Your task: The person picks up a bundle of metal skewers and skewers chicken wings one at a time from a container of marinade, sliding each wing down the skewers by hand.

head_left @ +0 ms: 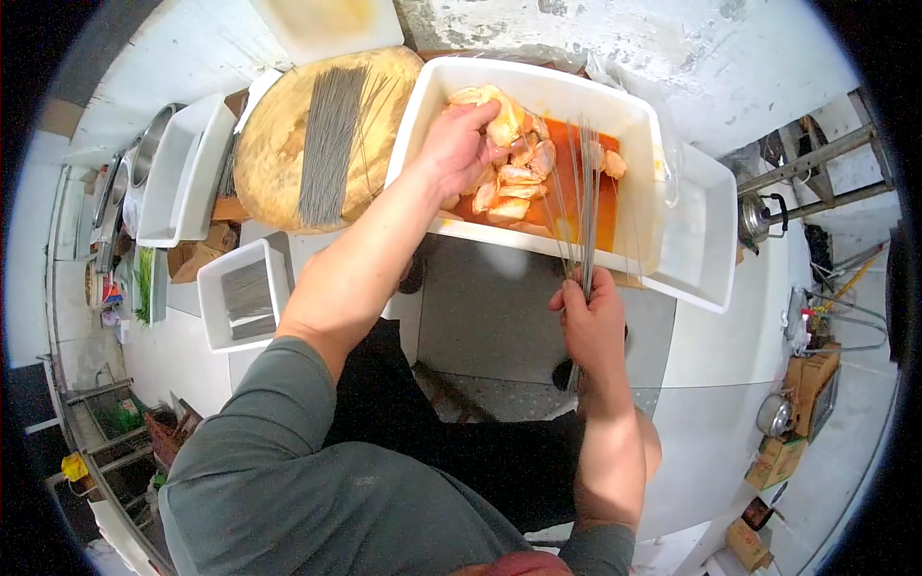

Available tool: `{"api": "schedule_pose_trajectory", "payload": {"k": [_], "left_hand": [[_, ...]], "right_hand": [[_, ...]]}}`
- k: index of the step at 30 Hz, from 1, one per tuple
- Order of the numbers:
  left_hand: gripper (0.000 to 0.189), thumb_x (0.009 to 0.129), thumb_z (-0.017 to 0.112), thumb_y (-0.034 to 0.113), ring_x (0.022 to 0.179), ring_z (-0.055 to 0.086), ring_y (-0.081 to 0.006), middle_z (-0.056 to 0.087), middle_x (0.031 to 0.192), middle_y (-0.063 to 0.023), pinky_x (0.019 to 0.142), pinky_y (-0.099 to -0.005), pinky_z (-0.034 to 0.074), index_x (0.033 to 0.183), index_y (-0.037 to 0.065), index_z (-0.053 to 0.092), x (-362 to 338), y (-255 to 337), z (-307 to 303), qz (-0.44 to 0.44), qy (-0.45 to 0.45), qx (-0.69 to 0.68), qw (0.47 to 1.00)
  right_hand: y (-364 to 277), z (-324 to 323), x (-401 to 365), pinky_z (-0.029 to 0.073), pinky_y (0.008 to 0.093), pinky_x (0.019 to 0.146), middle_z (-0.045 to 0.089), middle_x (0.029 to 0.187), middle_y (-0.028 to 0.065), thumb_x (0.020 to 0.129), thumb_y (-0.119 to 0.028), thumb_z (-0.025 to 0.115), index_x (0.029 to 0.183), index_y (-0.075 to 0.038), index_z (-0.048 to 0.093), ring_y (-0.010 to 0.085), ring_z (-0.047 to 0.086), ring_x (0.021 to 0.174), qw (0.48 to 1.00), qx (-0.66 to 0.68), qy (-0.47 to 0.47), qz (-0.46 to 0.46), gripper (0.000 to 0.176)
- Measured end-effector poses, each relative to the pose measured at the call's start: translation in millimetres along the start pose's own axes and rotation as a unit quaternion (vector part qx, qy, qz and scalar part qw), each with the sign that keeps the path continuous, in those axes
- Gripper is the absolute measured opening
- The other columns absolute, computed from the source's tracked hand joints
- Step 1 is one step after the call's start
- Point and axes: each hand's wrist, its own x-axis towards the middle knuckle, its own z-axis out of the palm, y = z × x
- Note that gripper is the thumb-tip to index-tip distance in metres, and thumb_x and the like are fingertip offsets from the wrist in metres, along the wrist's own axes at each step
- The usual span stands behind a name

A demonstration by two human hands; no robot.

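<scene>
My left hand (455, 149) reaches into a white tub (413, 144), its fingers closed around a raw chicken wing (506, 123). More chicken wings (519, 182) lie below it in an orange-red marinade (603, 226). Just outside the tub's near side, my right hand (593, 319) grips a bundle of thin metal skewers (589, 206). Their upper ends fan out over the tub, while the lower ends stick out beneath my fist. No meat shows on these skewers.
A round wooden chopping block (274, 144) left of the tub bears a pile of skewers (331, 144). Further skewers lie in a small white bin (213, 298). Another white tub (706, 230) sits partly beneath the marinade tub. A kettle (756, 219) stands at right.
</scene>
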Motion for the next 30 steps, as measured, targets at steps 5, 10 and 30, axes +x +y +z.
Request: {"api": "schedule_pose_trajectory", "payload": {"k": [5, 10, 30], "left_hand": [[0.018, 0.097, 0.05, 0.009, 0.092, 0.067, -0.0214, 0.065, 0.106, -0.0153, 0.078, -0.0326, 0.059, 0.109, -0.004, 0.055, 10.9, -8.2, -11.5, 0.023, -0.025, 0.029, 0.999], [0.02, 0.098, 0.05, 0.011, 0.094, 0.066, -0.0206, 0.064, 0.108, -0.0131, 0.08, -0.0327, 0.058, 0.113, -0.001, 0.054, 12.0, -11.6, -9.1, 0.037, -0.025, 0.056, 0.997], [0.029, 0.096, 0.05, 0.012, 0.107, 0.061, -0.0212, 0.061, 0.119, -0.0096, 0.092, -0.0365, 0.051, 0.124, 0.004, 0.051, 22.4, -8.4, -27.8, 0.018, -0.192, -0.062, 0.979]], "right_hand": [[0.9, 1.1, 1.9, 0.049, 0.0309, 0.067, 0.065, 0.074, 0.0081, 0.091, -0.013, 0.055, 0.097, -0.002, 0.055, 0.0167, 0.062, 0.07, 1.0, 0.0, 0.003, -0.009, 0.013], [-4.8, 2.7, 3.6, 0.05, 0.0326, 0.068, 0.066, 0.074, 0.0091, 0.091, -0.014, 0.055, 0.098, -0.001, 0.055, 0.0196, 0.064, 0.071, 1.0, -0.028, 0.006, -0.012, 0.015], [-14.9, -0.3, 11.7, 0.047, 0.03, 0.062, 0.065, 0.07, 0.0066, 0.09, -0.015, 0.054, 0.092, -0.001, 0.056, 0.0149, 0.059, 0.064, 1.0, 0.001, 0.001, -0.022, 0.014]]}}
